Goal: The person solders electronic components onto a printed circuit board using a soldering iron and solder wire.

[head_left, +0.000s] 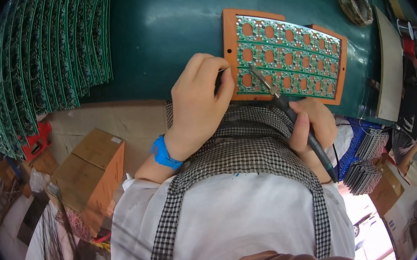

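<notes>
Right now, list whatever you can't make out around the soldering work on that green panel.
Head view only:
- Solder wire in the left hand: the fingers hide all but a thin tip.
- The soldering iron tip's contact with the circuit board panel: too small to tell.
- Iron's cable: cut off behind the right hand.
- Orange frame's near edge: hidden partly by hand and checked apron.

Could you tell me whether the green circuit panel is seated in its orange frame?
Seated: the green panel lies flat inside the orange frame.
</notes>
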`<state>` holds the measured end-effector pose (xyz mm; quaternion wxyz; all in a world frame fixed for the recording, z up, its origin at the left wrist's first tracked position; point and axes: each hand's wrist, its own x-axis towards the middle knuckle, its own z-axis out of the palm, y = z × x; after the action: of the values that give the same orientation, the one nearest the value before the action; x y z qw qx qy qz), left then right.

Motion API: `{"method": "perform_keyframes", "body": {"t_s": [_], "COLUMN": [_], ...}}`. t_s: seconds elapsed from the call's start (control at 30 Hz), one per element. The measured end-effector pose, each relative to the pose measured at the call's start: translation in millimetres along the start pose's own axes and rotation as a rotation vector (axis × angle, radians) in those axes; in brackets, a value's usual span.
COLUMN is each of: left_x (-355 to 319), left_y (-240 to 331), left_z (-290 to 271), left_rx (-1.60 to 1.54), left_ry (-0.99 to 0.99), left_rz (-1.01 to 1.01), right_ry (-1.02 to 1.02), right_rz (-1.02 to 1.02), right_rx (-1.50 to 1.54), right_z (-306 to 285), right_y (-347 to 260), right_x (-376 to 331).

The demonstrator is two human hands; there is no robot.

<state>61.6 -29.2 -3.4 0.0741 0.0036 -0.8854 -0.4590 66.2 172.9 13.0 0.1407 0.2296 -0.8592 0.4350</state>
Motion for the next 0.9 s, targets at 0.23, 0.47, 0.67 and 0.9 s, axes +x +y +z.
{"method": "perform_keyframes", "body": {"t_s": [0.23,0.47,0.67,0.9], "left_x": [6,11,21,37], "left_y": [-7,-6,-3,-10], "left_z": [12,12,2,17], "left_rx": [0.066,0.088,0.123,0.082], "left_ry": [-0.014,-0.035,-0.026,0.055], "left_rz": [0.097,0.132,0.044,0.072], "right_ry": [0.012,0.0,-0.002,-0.025], "right_rz": [-0.025,-0.034,-0.111,0.067], "right_rx": [0.036,0.073,0.041,-0.033], "right_z": [10,12,7,10], "right_y": [7,9,12,12], "right_x": [5,8,15,36]}}
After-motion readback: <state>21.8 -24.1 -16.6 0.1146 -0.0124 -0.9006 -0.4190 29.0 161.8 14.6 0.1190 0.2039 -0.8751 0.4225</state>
